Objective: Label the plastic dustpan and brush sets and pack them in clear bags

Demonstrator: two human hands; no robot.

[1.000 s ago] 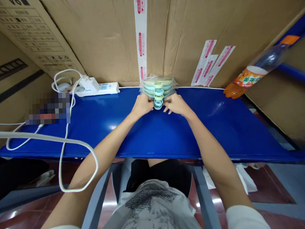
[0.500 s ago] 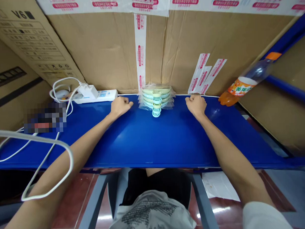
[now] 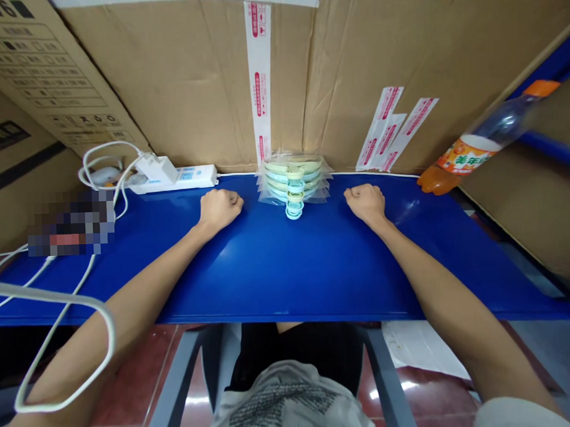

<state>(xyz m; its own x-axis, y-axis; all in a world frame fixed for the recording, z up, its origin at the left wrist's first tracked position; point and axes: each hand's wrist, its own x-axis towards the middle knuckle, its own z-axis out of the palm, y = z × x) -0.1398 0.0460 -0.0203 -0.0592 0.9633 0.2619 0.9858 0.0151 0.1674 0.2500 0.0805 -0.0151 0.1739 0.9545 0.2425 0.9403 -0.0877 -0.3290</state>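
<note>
My left hand [image 3: 220,208] rests as a closed fist on the blue table [image 3: 282,269], left of a stack of pale green and light blue plastic items in clear bags [image 3: 294,179]. On the other side of that stack lies my right hand [image 3: 366,203], also curled into a fist. Nothing shows in either fist, and neither touches the stack. Rounded ring-like ends of the bagged items point toward me.
A white power strip [image 3: 194,177] with plugs and cables sits at the back left, near a blurred-out object [image 3: 70,224]. An orange drink bottle [image 3: 470,152] stands at the back right. Cardboard [image 3: 191,86] rises behind the table. A white cable loops over my left forearm.
The view has shifted slightly and looks further down. My left hand has moved a little toward me and its thumb is tucked in more. The right fist has barely moved.
</note>
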